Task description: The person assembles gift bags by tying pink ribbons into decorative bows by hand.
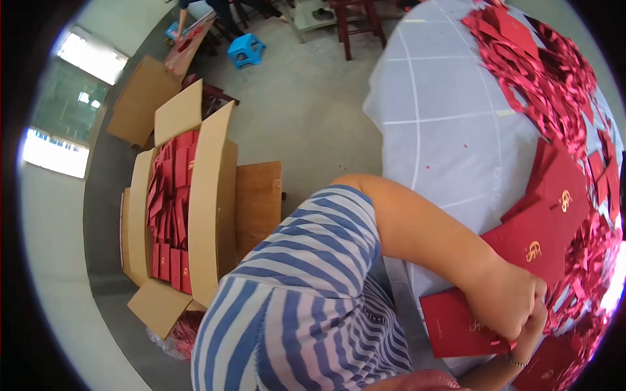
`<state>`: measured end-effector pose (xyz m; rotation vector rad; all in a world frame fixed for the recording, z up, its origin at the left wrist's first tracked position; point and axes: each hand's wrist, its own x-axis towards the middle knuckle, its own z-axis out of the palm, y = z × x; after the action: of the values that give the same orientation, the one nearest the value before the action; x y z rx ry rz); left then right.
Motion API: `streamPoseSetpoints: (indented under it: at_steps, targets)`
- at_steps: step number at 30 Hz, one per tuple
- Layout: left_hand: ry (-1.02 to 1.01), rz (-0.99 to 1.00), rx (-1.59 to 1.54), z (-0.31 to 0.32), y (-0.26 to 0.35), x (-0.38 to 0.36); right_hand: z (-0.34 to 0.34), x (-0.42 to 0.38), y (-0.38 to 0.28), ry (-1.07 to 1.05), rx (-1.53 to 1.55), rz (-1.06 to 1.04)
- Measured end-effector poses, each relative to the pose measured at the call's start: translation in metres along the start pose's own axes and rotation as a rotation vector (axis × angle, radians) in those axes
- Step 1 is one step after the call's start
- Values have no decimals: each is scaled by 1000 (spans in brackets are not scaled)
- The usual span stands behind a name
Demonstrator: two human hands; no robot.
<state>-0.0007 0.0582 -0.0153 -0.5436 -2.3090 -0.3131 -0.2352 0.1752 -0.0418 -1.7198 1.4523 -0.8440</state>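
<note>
A red paper bag (450,324) with a gold logo lies on the cloth-covered table close to my body. My left hand (507,301) is closed in a fist over its right part, and a small red strip shows by the fingertips. My right hand (535,328), with a bracelet on its wrist, meets the left one at the bag's edge. Its curled fingers are partly hidden, and what the two hands pinch does not show. Beyond them lie more red bags (518,242) with gold logos and a loose heap of red ribbons (580,283).
More red ribbons (538,78) cover the table's far end. Left of me stands an open cardboard box (225,195) packed with red bags, by a wooden board (259,202). A blue stool (246,51), a dark red stool (358,26) and another person (225,13) are farther off.
</note>
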Motion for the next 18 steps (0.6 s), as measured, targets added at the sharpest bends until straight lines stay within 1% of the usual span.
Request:
streamPoseSetpoints:
  at_steps: [1,2,3,4,5,6,7,8,9,10,11,12,14,15,16,17,18]
  targets:
    - [-79,-82,0,2,0,-1,11,11,-15,75,-107,62]
    - [-158,-153,-13,4,0,0,16,13,-12,129,-182,33]
    - [-85,-181,-28,3,1,-2,18,11,-7,188,-265,18]
    - [-12,-207,-59,0,0,-6,11,13,-8,124,-382,-11]
    - [-40,-245,-38,-5,0,-6,10,11,-1,151,-390,2]
    - [-65,-262,-63,-9,-3,-6,21,22,-13,237,-396,-130]
    - [-122,-262,-70,-16,-6,-6,20,30,-34,169,-347,-80]
    - [10,-242,-138,-11,-9,-6,25,31,-32,235,-280,-81]
    - [-20,-223,-127,-9,-10,-5,30,34,-35,363,-202,-101]
    - [-49,-187,-89,-12,-9,-3,33,37,-37,452,-27,-113]
    - [-54,-161,-39,-20,-7,1,31,35,-40,460,164,-51]
    - [-63,-137,-27,-25,-4,4,27,31,-43,445,238,-37]
    - [66,-127,10,-22,1,8,16,25,-42,328,381,-91]
    - [10,-106,43,-30,4,10,15,22,-43,274,437,-141]
    - [15,-89,88,-30,6,11,14,22,-43,210,494,-199]
    - [18,-75,136,-30,9,11,10,22,-42,204,362,-305]
    - [-12,-88,161,-31,13,12,9,19,-45,224,381,-310]
